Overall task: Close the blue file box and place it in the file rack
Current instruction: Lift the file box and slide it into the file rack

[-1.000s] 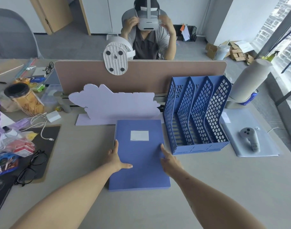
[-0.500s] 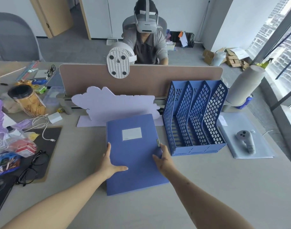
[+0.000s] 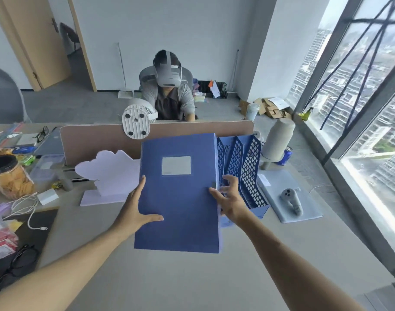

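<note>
The blue file box is closed and lifted off the desk, tilted up with its white label facing me. My left hand grips its left edge, thumb across the cover. My right hand holds the right edge by the clasp, fingers spread behind it. The blue mesh file rack stands just right of the box; the box hides the rack's left slot.
A pale cloud-shaped board stands left of the box. A grey controller lies on a folder to the right. A snack jar, cables and glasses crowd the left. A desk divider with a fan runs behind; a person sits beyond.
The box lay flat on the desk; both hands have raised it and tilted it upright, moving it toward the rack. The camera view has lifted too.
</note>
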